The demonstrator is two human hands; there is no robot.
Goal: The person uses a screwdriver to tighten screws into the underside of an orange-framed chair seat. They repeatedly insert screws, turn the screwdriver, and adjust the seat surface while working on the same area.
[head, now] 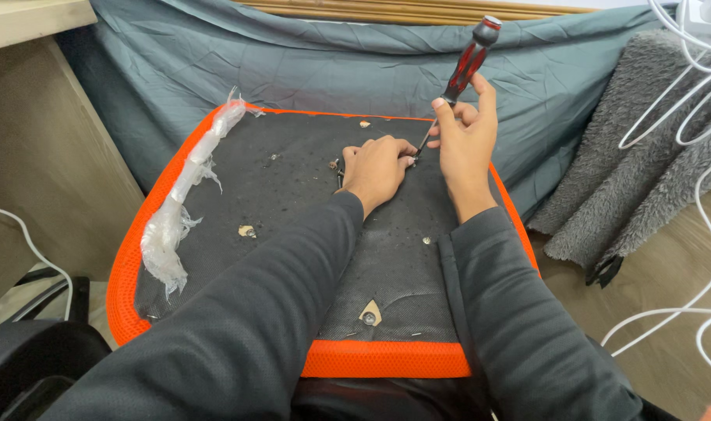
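Under the hands: seat base [215, 257] lies upside down, black underside up, orange rim around it.
Right hand [466, 144]: fingers wrapped round the screwdriver [466, 66], red-and-black handle tilted up and away, tip down just left of the hand.
Left hand [376, 168]: curled, fingertips pinching at the tip; the screw itself is hidden.
Doing it well: I'd keep the shaft upright on the screw, press down and turn slowly.
Left of both: torn plastic wrap [180, 210] along the rim.
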